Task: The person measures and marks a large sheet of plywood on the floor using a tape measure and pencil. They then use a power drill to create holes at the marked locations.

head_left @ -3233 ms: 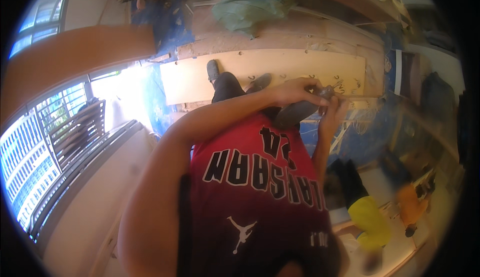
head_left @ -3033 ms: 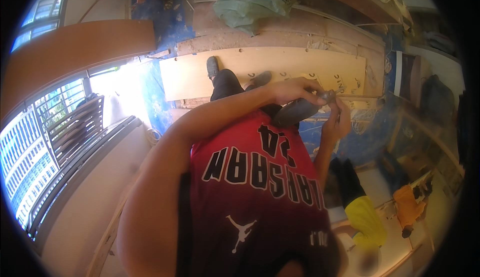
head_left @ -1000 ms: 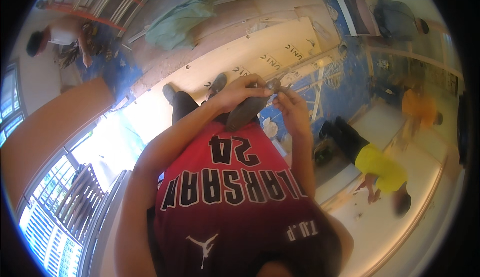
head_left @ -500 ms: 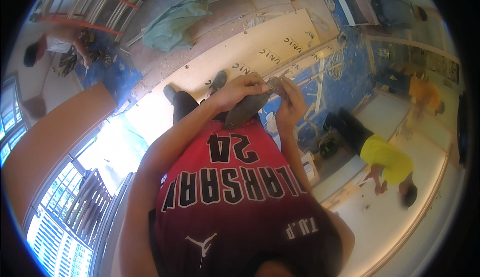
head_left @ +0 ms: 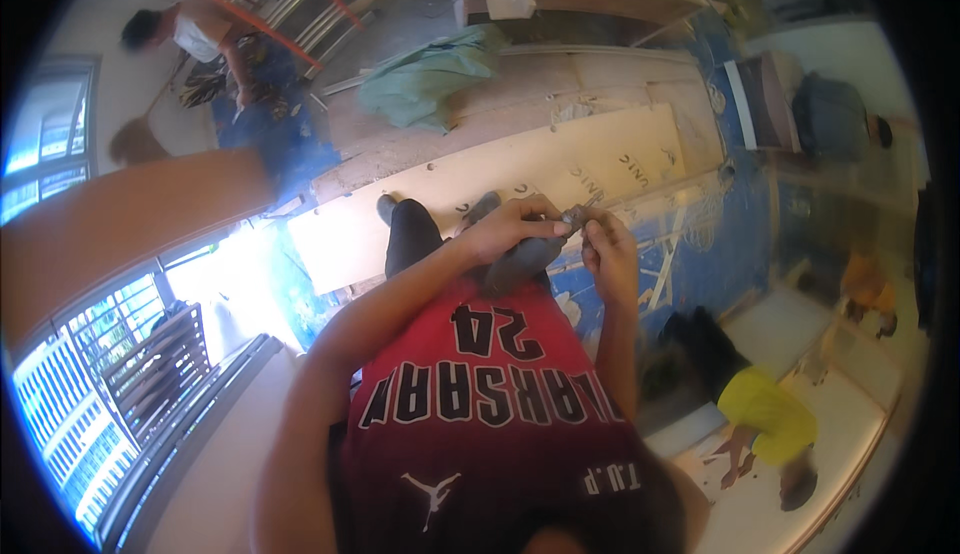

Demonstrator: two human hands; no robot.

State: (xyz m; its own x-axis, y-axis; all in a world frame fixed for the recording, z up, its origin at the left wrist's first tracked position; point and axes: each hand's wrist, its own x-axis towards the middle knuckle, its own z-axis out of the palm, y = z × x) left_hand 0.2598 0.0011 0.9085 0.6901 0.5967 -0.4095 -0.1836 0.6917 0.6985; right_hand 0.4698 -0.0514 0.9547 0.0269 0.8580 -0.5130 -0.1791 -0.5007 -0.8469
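Observation:
In front of my torso both hands meet at a small, crumpled-looking grey-brown piece whose kind I cannot make out. My left hand is closed, its thumb and fingers pinching the left side of that piece. From under this hand hangs a dark grey, smooth, rounded long thing, close against my red and black jersey; whether it joins the small piece is hidden. My right hand has its fingers curled, thumb and fingertips pressed on the piece's right side.
I stand by a long plywood board on the floor. Beyond it lies a green cloth. An orange ladder stands far left. Wood strips litter the blue floor. A person in yellow works at right; others are further off.
My view has shifted, so the room and my hands sit lower and further right. Both hands stay together at the small piece, with the right fingers slightly more curled.

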